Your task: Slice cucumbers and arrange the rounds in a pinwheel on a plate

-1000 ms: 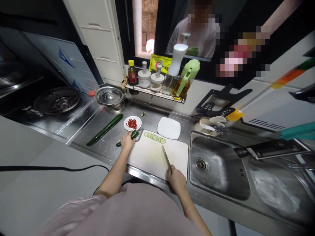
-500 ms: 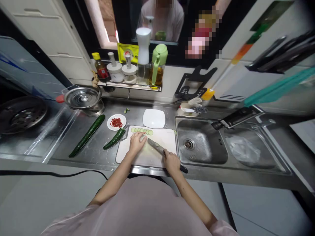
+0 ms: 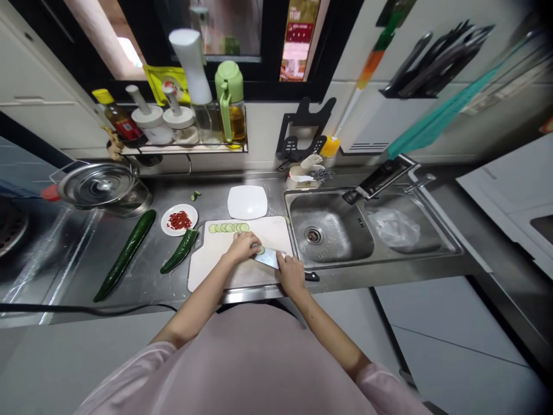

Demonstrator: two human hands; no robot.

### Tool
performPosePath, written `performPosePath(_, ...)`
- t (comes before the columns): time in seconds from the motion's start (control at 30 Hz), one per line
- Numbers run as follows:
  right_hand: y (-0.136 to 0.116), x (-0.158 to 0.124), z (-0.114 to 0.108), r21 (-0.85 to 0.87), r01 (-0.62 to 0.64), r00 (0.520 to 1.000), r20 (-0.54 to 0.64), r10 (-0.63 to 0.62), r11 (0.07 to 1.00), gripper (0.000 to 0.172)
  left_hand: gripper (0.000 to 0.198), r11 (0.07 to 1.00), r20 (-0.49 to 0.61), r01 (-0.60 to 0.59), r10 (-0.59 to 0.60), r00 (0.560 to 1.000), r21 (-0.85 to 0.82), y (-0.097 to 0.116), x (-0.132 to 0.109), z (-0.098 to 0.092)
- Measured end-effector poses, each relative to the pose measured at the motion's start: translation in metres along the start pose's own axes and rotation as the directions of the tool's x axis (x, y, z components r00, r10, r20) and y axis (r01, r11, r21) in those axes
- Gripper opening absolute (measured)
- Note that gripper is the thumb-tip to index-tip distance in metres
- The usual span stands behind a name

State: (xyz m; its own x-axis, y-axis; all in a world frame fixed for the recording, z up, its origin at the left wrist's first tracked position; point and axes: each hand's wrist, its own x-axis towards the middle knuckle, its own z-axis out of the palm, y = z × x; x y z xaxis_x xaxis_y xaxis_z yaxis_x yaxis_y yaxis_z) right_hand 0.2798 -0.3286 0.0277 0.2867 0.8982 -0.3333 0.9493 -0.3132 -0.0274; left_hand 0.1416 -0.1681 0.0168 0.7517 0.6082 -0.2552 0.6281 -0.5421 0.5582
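Observation:
My right hand (image 3: 291, 273) grips a kitchen knife (image 3: 269, 259) where blade and handle meet, and the black handle sticks out beyond it. The blade's flat side faces up over the white cutting board (image 3: 233, 274). My left hand (image 3: 242, 248) is at the blade's far end, fingers closed around a round cucumber slice (image 3: 261, 249) against the metal. Along the board's back lies a row of cucumber slices (image 3: 228, 227). A cut piece of cucumber (image 3: 179, 252) rests left of the board, by a small plate (image 3: 190, 211) of chopped red pieces.
A whole cucumber (image 3: 125, 255) lies further left, near a lidded steel pot (image 3: 103, 187). Behind the board is a white square dish (image 3: 247, 202). A double sink (image 3: 332, 230) with a faucet (image 3: 380, 178) adjoins the board on the right. Above stands a shelf (image 3: 185, 148) of condiment bottles.
My left hand has moved from beside the slice row to the knife blade and closed on a slice. The blade has turned to show its flat side. The view has swung right.

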Motion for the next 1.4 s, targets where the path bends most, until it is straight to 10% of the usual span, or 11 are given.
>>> performPosePath(0.3, 0.002, 0.002, -0.003, -0.001, -0.011, 1.0, 0.022, 0.011, 1.0, 0.05, 0.015, 0.935, -0.097, 0.096, -0.137, 0.986, -0.34, -0.005, -0.004, 0.009)
performPosePath(0.5, 0.004, 0.0, 0.0, -0.015, 0.007, 1.0, 0.028, -0.007, 1.0, 0.05, 0.018, 0.8, -0.16, 0.283, -0.422, 0.892, -0.53, -0.039, -0.016, 0.02)
performPosePath(0.77, 0.012, -0.005, 0.001, -0.033, -0.018, 1.0, 0.023, 0.019, 0.999, 0.05, 0.014, 0.749, -0.211, 0.54, -0.64, 0.739, -0.382, -0.064, -0.038, 0.014)
performPosePath(1.4, -0.035, -0.003, -0.026, 0.086, 0.097, 0.969, 0.218, -0.114, 0.992, 0.029, 0.017, 0.757, -0.238, 0.621, -0.653, 0.719, -0.202, -0.061, -0.045, -0.001)
